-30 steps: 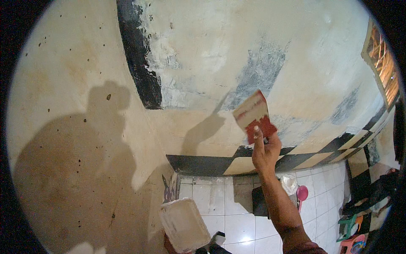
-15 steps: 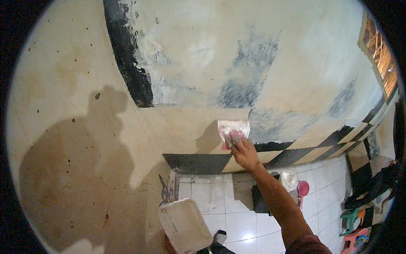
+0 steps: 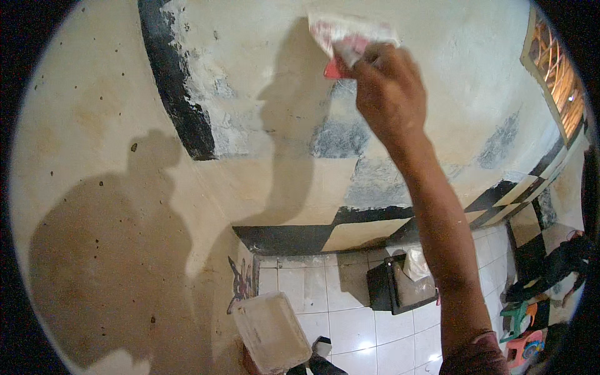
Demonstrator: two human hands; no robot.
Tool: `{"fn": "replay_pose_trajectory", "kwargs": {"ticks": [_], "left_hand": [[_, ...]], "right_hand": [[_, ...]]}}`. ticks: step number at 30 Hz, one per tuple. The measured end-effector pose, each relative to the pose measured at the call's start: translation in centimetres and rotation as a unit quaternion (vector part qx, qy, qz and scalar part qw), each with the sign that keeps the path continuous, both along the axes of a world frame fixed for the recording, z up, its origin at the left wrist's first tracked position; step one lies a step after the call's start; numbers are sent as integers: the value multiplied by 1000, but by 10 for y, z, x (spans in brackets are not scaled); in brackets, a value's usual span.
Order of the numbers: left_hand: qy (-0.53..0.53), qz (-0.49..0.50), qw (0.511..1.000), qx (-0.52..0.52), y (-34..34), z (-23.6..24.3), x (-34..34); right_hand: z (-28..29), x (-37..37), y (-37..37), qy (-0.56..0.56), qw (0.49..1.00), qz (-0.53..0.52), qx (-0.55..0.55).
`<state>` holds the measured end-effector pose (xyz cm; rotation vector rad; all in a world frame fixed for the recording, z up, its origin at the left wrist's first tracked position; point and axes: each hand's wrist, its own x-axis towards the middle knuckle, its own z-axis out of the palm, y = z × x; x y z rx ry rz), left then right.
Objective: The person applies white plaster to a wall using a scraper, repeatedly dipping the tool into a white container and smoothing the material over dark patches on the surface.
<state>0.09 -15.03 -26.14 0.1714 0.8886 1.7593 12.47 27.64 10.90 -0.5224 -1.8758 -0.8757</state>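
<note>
My right hand (image 3: 390,94) grips a flat, wide putty spreader (image 3: 350,39), white with pink-red smears and a red corner. It is raised high against the wall (image 3: 281,187), at the upper middle of the view. The wall carries black and cream checks, with pale, chalky filler smeared over several dark squares. Beneath the hand shows a greyish, partly coated patch (image 3: 340,134). My left hand is out of sight. At the lower middle, a shallow rectangular tray (image 3: 273,331) has whitish residue inside; what supports it cannot be seen.
White tiles (image 3: 312,287) cover the floor. A black box (image 3: 384,284) with a white plastic bag (image 3: 415,265) stands near the wall's foot. A green stool (image 3: 515,322) and a red stool (image 3: 524,351) are at the right, near a person in dark clothes (image 3: 556,272).
My right hand has swept the spreader upward, from just above the lower black squares to high on the wall. The arm now reaches farther and covers the pink ladle-like dipper.
</note>
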Motion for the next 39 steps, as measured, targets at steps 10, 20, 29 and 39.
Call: {"fn": "replay_pose_trajectory", "kwargs": {"ticks": [10,20,29,39], "left_hand": [[14,-17,1000,3,-2,-11,1],[-14,-36,999,19,7,9,19],[-5,-31,999,20,-12,-15,14],[132,-48,990,7,-53,-56,-6]], "right_hand": [[-252,57,-36,-182,956,-17,-229],[21,48,13,19,997,-71,14],[-316,61,-4,-223,952,-90,-190],[-356,5,-79,602,416,248,-635]]}}
